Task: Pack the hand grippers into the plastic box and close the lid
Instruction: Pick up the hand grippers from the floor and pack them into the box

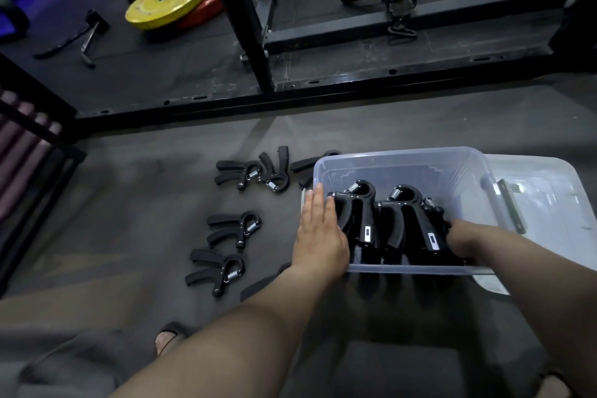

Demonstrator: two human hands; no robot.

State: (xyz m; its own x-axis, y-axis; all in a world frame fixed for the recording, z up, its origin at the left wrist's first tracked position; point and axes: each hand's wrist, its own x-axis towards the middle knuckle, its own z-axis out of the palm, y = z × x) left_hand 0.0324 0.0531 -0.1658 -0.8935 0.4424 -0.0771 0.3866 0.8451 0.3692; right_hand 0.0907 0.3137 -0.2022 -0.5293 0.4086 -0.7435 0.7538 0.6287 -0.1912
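Left hand [318,236] is laid flat, fingers straight, against the plastic box [403,158]. Inside it, the right hand [465,239] is half hidden by packed hand grippers [400,216], so its grip cannot be told.

Clear plastic box [452,168]; matt blk grippers [358,213].

Head-worn wide-angle camera looks steeply down; close over the plastic box [397,152]
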